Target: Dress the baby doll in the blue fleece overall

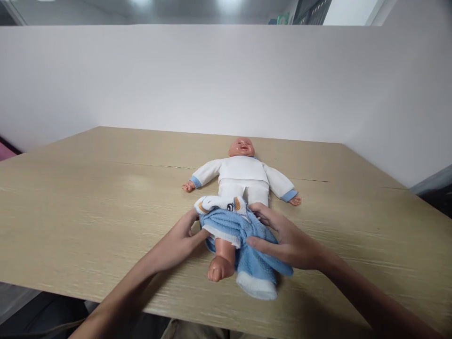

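In the head view, a plastic baby doll point(241, 175) in a white long-sleeved top with blue cuffs lay on its back on the pale wood-grain desk point(88, 197), head pointing away from the person and arms spread to either side. Both of the person's bare hands met at the doll's legs, where a pair of fluffy light-blue terry trousers point(243, 245) with white cuffs and a small cartoon face at the waistband was bunched around the lower body.

The left hand point(180, 240) was partly closed, its fingertips point(197, 231) pinching the near edge of the blue fabric by the white-trimmed leg opening just to its right. The doll's bare leg and foot point(221, 266) stuck out of that opening, just below and to the right of this hand.

The right hand point(287, 242) lay loosely curled over the other trouser leg, fingers spread and pressing on the cloth, with the upper fingers reaching the waistband just above them. Below this hand and slightly left, the covered trouser leg ended in a white cuff point(257, 287) near the desk's front edge.

Beyond both hands, behind the doll's head, a plain white partition wall point(226, 75) rose from the far side of the desk.
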A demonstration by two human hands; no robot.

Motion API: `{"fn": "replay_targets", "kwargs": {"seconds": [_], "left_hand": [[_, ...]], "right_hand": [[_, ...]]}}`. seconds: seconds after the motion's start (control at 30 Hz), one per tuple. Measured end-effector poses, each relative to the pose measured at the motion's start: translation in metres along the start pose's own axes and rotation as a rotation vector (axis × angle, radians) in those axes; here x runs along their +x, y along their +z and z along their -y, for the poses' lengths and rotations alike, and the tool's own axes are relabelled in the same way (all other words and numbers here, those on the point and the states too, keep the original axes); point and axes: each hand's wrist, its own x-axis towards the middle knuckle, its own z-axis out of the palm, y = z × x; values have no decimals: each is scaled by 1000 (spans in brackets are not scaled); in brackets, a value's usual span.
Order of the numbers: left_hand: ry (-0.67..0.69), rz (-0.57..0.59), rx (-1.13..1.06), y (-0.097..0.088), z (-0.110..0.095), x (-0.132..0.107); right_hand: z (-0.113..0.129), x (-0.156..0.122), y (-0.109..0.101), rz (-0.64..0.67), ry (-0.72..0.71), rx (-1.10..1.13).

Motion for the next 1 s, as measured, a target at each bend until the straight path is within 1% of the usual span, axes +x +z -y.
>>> {"fn": "replay_targets", "kwargs": {"seconds": [0.13, 0.17, 0.23, 0.27, 0.33, 0.37, 0.4, 0.43, 0.5, 0.57, 0.6, 0.63, 0.7, 0.73, 0.77, 0.8, 0.83, 0.87, 0.97, 1.0], "left_hand": [[-58, 172, -95, -14, -1, 1], [-82, 181, -121, -17, -2, 3], [-103, 135, -114, -20, -5, 9], [-88, 94, -72, -20, -8, 13], [-3, 44, 68, -18, -21, 23], [56, 59, 141, -17, -30, 29], [117, 102, 211, -15, -40, 36], [172, 162, 273, -14, -50, 44], [246, 318, 392, -11, -70, 62], [261, 479, 456, -10, -84, 84], [249, 581, 440, -9, -88, 94], [228, 692, 392, -8, -90, 105], [188, 899, 240, -4, -90, 123], [174, 974, 167, -2, -89, 130], [168, 1017, 110, 2, -87, 136], [164, 1041, 76, 5, -84, 140], [158, 1057, 51, 9, -81, 143], [148, 1069, 29, 13, -79, 145], [137, 1108, -13, 20, -74, 147], [143, 1133, -16, 21, -73, 147]], "right_hand": [[-21, -5, 1, -14, 20, 304], [-26, -5, 0, -14, 39, 377], [-36, -5, 0, -25, 98, 521], [-39, -6, -1, -32, 133, 594], [-41, -7, 0, -49, 197, 736], [-40, -8, 0, -61, 223, 795], [-39, -9, 0, -76, 241, 838], [-38, -10, 1, -90, 250, 869], [-36, -11, 0, -105, 243, 902], [-37, -12, -5, -100, 218, 904], [-38, -12, -8, -79, 205, 890], [-41, -12, -12, -35, 197, 862], [-47, -14, -22, 121, 200, 764], [-50, -16, -27, 212, 210, 703], [-52, -18, -31, 281, 221, 654], [-54, -20, -33, 304, 226, 630], [-55, -21, -34, 266, 222, 637], [-56, -23, -34, 175, 212, 669], [-52, -21, -27, -212, 207, 787], [-50, -19, -25, -303, 228, 794]]}}
